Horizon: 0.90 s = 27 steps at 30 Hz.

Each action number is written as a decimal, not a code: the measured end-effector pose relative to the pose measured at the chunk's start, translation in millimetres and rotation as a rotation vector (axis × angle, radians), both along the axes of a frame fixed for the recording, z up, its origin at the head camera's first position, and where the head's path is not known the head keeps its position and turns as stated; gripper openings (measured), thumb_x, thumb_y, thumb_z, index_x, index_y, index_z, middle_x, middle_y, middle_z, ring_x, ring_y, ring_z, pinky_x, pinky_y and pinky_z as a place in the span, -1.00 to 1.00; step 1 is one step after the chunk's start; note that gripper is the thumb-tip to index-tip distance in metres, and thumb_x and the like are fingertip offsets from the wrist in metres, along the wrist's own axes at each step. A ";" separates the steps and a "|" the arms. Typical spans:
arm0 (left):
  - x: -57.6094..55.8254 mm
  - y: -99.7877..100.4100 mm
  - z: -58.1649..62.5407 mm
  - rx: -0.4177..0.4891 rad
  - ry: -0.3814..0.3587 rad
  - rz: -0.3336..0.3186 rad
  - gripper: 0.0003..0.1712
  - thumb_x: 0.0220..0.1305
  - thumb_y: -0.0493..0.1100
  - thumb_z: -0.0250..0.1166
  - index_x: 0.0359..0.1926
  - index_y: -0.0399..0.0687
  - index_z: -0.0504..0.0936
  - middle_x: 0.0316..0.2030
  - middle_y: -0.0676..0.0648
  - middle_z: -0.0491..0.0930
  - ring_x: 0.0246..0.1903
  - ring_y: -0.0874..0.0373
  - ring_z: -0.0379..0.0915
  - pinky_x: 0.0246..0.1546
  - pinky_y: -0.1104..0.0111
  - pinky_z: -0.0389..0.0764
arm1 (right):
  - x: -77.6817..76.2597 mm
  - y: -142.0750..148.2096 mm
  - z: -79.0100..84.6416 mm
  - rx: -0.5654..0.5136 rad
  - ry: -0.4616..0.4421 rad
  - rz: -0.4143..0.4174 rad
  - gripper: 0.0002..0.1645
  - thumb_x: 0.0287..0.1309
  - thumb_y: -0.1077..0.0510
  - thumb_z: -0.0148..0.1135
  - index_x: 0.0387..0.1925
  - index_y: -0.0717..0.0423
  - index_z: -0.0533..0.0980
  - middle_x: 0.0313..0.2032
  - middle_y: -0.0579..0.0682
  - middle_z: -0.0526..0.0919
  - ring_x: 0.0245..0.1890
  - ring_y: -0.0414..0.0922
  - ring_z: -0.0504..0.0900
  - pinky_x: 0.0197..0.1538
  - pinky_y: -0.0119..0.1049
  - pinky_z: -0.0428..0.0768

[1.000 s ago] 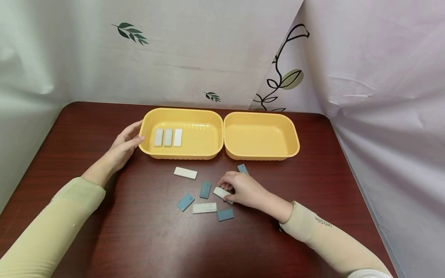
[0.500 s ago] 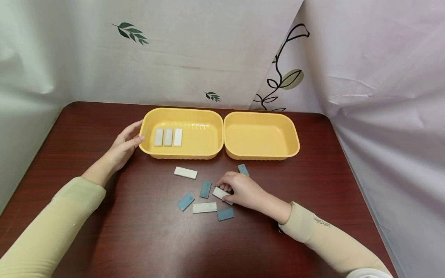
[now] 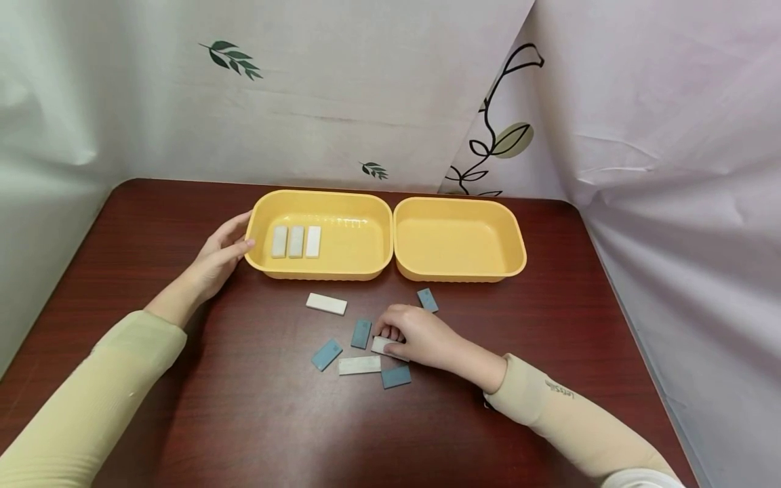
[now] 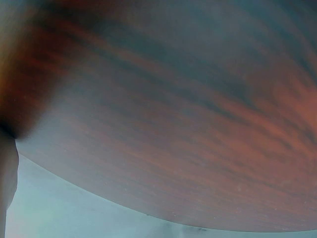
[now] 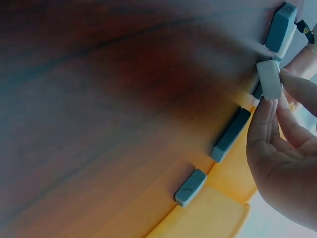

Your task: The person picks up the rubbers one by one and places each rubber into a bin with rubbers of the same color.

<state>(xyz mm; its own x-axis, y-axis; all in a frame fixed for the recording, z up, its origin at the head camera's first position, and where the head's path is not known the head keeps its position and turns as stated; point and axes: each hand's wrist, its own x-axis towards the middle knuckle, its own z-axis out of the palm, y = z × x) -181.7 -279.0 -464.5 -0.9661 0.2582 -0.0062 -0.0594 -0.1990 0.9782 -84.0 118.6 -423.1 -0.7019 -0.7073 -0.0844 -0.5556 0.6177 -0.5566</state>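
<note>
A: What are the hands up to?

B: They're well apart. The right hand pinches a pale block between thumb and fingertips — whether that block is off the surface, I can't tell.

A: And the left hand?

B: It grips the left end of the left tray, thumb at the rim, fingers along the outer wall. The tray is yellow, and 3 blocks lie side by side in it toward that end, 2 greyish and 1 white.

A: What's next to that tray?

B: The right tray, yellow too, its rim right up against the other's.

A: And around the pinched block?

B: 4 blue blocks: 1 just left of it, 1 farther left, 1 just nearer the person, and 1 beyond the right hand, near the right tray. A grey block lies beside the nearer blue piece — too close to say if they touch. A white block lies in front of the left tray.

A: Behind everything?

B: Pale cloth printed with leaves.
</note>
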 end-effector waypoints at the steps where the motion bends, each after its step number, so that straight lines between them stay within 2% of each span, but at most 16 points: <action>1: 0.0 0.1 0.0 0.000 0.000 0.000 -0.37 0.57 -0.36 0.10 0.56 0.06 0.30 0.43 0.19 0.29 0.25 0.48 0.44 0.23 0.63 0.42 | -0.3 -0.3 0.3 0.003 -0.001 0.004 -0.78 0.21 0.28 0.53 -0.13 0.02 0.71 -0.26 -0.11 0.68 -0.28 -0.23 0.63 -0.15 -0.49 0.60; 11: -0.5 0.0 0.0 -0.009 -0.013 0.003 -0.37 0.58 -0.35 0.11 0.56 0.08 0.29 0.51 0.12 0.21 0.25 0.51 0.42 0.23 0.64 0.41 | -1.9 -2.1 2.5 0.010 -0.032 0.028 -0.81 0.24 0.29 0.50 -0.13 0.05 0.71 -0.28 -0.10 0.65 -0.31 -0.27 0.58 -0.17 -0.51 0.56; 20: -0.6 -0.4 -1.0 -0.002 -0.012 0.004 -0.37 0.58 -0.36 0.11 0.55 0.09 0.31 0.54 0.09 0.18 0.28 0.47 0.41 0.24 0.64 0.41 | -1.5 -2.8 3.6 0.015 -0.018 0.041 -0.88 0.29 0.23 0.46 -0.17 -0.01 0.74 -0.31 -0.14 0.62 -0.34 -0.31 0.52 -0.20 -0.53 0.51; 27: -0.7 0.1 -0.8 -0.002 -0.010 0.004 -0.38 0.58 -0.36 0.11 0.55 0.09 0.32 0.54 0.10 0.18 0.25 0.50 0.42 0.23 0.64 0.42 | -3.3 -1.4 5.3 0.002 -0.017 0.037 -0.91 0.31 0.21 0.46 -0.18 -0.03 0.72 -0.30 -0.15 0.63 -0.33 -0.30 0.55 -0.19 -0.52 0.54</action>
